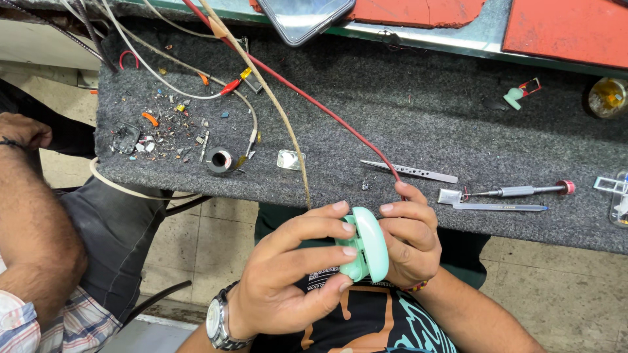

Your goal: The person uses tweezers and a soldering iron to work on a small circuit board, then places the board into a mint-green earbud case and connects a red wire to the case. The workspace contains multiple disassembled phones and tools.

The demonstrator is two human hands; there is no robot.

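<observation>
Both my hands hold a small mint-green rounded case (pixel 367 245) in front of my chest, below the edge of the grey felt mat (pixel 405 111). My left hand (pixel 294 274), with a wristwatch, wraps its fingers round the case's left side. My right hand (pixel 412 238) grips the case's right side, thumb on its rim. A red wire (pixel 307 98) runs down across the mat to my right fingers.
On the mat lie tweezers (pixel 411 172), a small screwdriver (pixel 517 191), a metal blade (pixel 500 207), a solder roll (pixel 221 160), scattered scraps (pixel 170 124), and a green earpiece part (pixel 515 97). A phone (pixel 307 16) lies at the top. Another person's arm (pixel 29 216) is at left.
</observation>
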